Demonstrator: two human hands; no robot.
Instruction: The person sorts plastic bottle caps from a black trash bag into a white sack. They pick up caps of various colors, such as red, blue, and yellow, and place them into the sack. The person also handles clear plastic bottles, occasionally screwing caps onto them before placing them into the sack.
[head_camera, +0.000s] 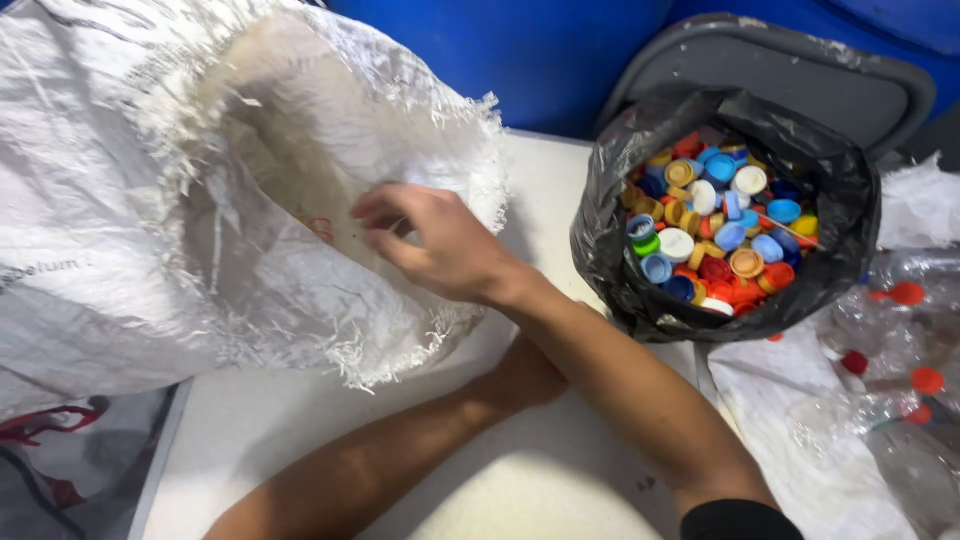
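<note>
My right hand (435, 240) reaches into the open mouth of a large white woven sack (120, 200) lying on its side at the left. The fingers are curled against the sack's inner wall, and I see only the back of the hand, so what it holds is hidden. My left forearm (400, 450) crosses under the right forearm toward the sack's frayed lower rim. The left hand itself is hidden beneath the right arm. To the right stands a black plastic bag (610, 250), open and full of several coloured bottle caps (720, 230).
Everything sits on a white tabletop (520, 470). At the right edge lie crushed clear plastic bottles with red caps (900, 350) on another white sack. Blue containers (540, 50) and a grey lid stand behind. A printed bag lies at the lower left.
</note>
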